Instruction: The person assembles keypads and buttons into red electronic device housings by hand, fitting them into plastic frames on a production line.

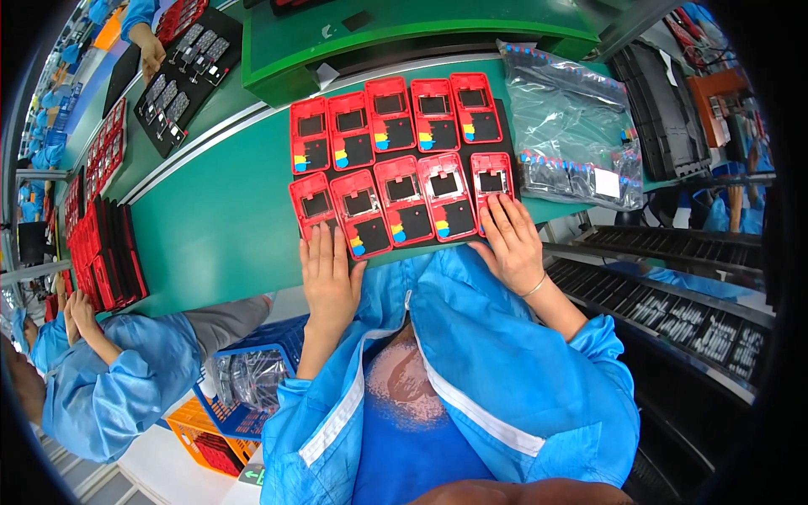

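Several red plastic handheld-device shells [389, 103] lie in two rows on a thin black board [505, 126] in front of me. Each has a rectangular screen window; most show yellow, blue or red pieces near a lower corner. My left hand [330, 273] lies with straight fingers over the lower part of the near-left shell [313, 195]. On the near-right shell [491, 175], my right hand [512, 244] rests with its fingers stretched out. Neither hand grips anything. The lower parts of both these shells are covered by my fingers.
A clear plastic bag [572, 126] of small parts lies to the right, beside a stack of black trays [661, 109]. A green raised platform [404, 42] stands behind. At left, a co-worker [118, 370] sits near upright red shells [105, 252]; another hand [150, 52] reaches in farther back.
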### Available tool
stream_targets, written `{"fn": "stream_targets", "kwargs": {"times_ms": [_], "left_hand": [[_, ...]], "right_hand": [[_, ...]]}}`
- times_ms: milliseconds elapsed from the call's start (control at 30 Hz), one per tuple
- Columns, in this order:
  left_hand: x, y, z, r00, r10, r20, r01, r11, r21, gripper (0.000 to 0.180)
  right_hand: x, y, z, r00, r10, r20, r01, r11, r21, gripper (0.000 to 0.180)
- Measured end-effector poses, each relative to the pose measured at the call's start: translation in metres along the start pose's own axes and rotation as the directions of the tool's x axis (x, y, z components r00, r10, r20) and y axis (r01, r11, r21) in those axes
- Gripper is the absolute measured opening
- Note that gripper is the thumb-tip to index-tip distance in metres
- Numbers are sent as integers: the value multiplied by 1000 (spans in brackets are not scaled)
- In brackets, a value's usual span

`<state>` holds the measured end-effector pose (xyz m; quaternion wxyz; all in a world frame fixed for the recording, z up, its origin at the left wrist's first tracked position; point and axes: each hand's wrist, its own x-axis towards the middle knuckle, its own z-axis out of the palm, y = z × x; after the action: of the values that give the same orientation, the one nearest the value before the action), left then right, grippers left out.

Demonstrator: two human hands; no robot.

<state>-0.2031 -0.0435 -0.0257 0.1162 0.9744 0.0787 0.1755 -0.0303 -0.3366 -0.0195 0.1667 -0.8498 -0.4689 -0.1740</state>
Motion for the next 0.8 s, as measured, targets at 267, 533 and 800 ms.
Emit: {"fn": "stream_targets", "kwargs": {"times_ms": [267, 533, 800], "left_hand": [[-4, -7, 10, 1000, 9, -10, -8, 999, 40, 65], [-5, 14, 3, 993, 117, 36, -114, 990, -80, 65], [13, 24, 9, 981, 188, -39, -191, 979, -78, 34]], "right_hand": [[-3, 7, 3, 996, -43, -84, 46, 998, 31, 47], [10, -26, -7, 991, -132, -7, 131, 983, 126, 52], [23, -34, 17, 988, -93, -121, 107, 987, 122, 25]]}}
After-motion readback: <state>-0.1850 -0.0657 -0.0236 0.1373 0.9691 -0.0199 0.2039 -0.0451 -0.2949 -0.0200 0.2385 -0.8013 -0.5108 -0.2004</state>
